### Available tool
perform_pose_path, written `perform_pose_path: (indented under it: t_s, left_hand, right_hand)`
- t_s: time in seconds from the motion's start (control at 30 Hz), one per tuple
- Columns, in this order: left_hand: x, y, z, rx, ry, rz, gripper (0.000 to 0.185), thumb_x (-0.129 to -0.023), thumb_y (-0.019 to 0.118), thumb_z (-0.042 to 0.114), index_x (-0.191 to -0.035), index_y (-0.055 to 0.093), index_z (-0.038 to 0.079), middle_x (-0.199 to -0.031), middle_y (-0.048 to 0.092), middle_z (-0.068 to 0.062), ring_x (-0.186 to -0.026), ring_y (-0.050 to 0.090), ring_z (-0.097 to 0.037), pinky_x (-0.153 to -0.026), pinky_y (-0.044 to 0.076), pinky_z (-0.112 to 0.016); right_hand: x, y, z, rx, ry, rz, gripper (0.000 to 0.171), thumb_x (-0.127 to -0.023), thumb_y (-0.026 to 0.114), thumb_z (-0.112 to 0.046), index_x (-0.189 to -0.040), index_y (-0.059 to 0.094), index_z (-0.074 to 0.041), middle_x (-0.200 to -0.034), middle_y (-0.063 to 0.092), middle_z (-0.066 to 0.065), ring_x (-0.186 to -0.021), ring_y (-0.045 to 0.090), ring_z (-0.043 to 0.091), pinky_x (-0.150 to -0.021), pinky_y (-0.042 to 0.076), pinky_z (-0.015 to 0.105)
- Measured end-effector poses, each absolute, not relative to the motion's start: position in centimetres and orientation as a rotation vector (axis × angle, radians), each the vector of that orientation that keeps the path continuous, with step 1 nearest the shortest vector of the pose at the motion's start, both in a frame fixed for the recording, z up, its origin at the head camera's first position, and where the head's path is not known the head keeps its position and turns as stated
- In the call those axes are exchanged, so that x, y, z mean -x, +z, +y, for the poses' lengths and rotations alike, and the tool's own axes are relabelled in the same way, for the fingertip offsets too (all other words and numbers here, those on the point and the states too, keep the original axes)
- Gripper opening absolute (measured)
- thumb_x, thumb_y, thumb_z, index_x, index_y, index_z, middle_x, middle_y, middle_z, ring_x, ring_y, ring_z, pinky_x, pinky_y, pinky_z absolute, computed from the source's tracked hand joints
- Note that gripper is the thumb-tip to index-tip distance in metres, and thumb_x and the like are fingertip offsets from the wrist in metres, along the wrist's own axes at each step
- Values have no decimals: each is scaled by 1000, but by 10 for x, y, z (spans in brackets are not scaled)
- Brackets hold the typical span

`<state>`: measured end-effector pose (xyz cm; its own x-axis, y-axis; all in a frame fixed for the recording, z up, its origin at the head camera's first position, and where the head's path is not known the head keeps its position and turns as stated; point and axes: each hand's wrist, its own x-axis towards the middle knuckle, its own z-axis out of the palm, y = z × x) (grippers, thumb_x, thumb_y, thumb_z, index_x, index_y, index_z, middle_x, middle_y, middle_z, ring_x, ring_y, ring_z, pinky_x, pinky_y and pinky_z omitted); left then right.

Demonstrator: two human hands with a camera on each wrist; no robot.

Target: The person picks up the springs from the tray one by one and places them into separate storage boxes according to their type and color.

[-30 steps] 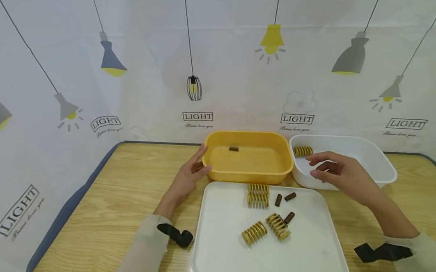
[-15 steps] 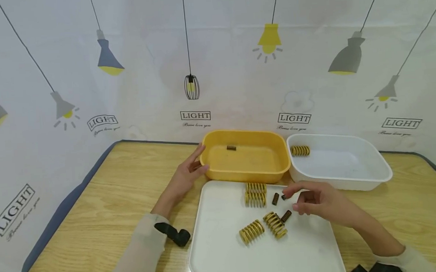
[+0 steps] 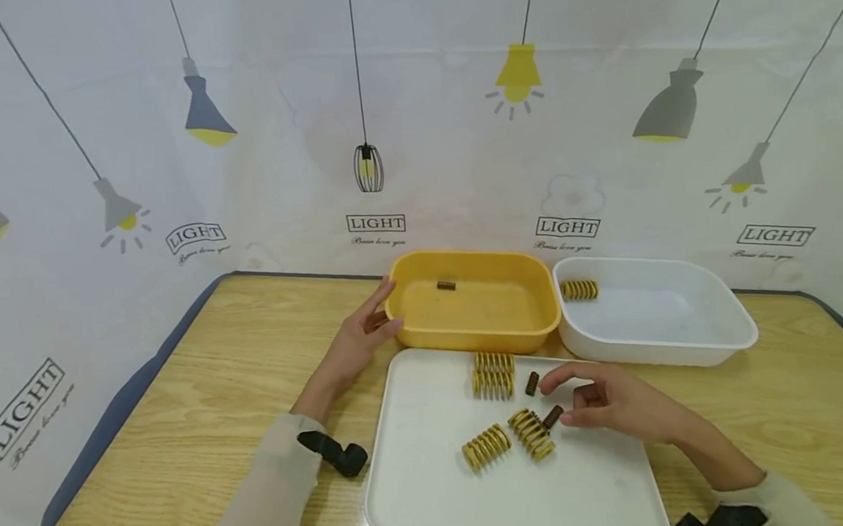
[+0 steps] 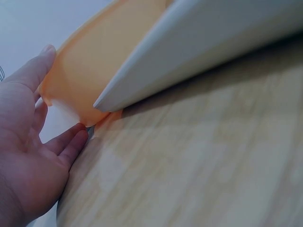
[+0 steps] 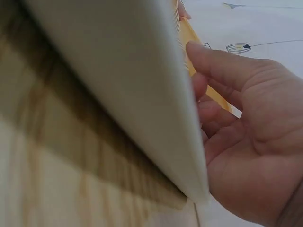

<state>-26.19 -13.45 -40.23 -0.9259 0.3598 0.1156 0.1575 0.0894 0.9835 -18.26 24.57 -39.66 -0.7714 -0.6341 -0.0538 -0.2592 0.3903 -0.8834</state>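
Observation:
My left hand (image 3: 356,342) rests against the left end of the yellow bin (image 3: 479,342), thumb and fingertips at its side. In the left wrist view, the left hand (image 4: 33,137) has its fingers extended along the orange-looking bin wall. My right hand (image 3: 611,400) is low over the white tray (image 3: 434,497), thumb and index finger apart. Its index fingertip is beside a small dark coil spring (image 3: 532,383), its thumb tip by another dark spring (image 3: 553,416) lying against a large gold spring (image 3: 531,434). The tray edge partly hides the right hand (image 5: 251,113) in the right wrist view.
More gold springs (image 3: 486,448) lie on the tray, with a pair (image 3: 493,375) near its back edge. A small dark spring (image 3: 446,285) sits inside the yellow bin. The white bin (image 3: 654,342) to its right holds one gold spring (image 3: 579,290).
My right hand has moved from over the white bin down to the tray, where it now covers the spot of one dark spring. The left hand stays at the yellow bin.

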Motion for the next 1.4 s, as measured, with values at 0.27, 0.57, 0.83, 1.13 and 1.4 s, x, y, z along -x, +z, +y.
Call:
perform_pose_path:
  t_s: [0.27,0.57,0.83,1.13,1.4]
  left_hand:
    - [262,-403,-134,-544,1965,2178,64,-97,59,15,-152,27,12,-159,12,6,-134,35,-37,-106,35,-42]
    - [261,-400,-133,-521,1945,2191,64,-97,59,15,-152,27,15,-159,12,6,-134,35,-36,-106,35,-42]
    - [261,-400,-134,-518,1934,2205,63,-97,59,16,-151,29,18,-159,12,7,-134,35,-36,-106,35,-42]
    - [262,-402,-134,-510,1930,2207,63,-97,59,16,-152,29,18,-159,12,8,-134,36,-35,-106,35,-41]
    - [263,-404,-135,-511,1935,2204,62,-96,59,18,-151,30,21,-158,13,9,-133,36,-34,-107,35,-41]
  right_hand:
    - [185,-405,249,845,-1320,2303,36,-88,71,-14,-121,60,-8,-115,58,10,-64,49,5,-50,43,24]
    - [185,-408,250,868,-1228,2353,34,-87,72,-20,-120,63,-15,-106,63,2,-60,47,4,-50,42,23]
    - [186,-412,248,911,-1223,2357,32,-86,73,-22,-117,65,-17,-102,66,-2,-62,47,7,-51,42,24]
    - [185,-413,248,891,-1268,2337,29,-84,74,-21,-112,66,-16,-98,65,1,-67,52,8,-55,46,24]
    - [183,-412,248,854,-1247,2359,27,-83,76,-26,-108,68,-18,-95,65,0,-69,53,10,-56,47,24]
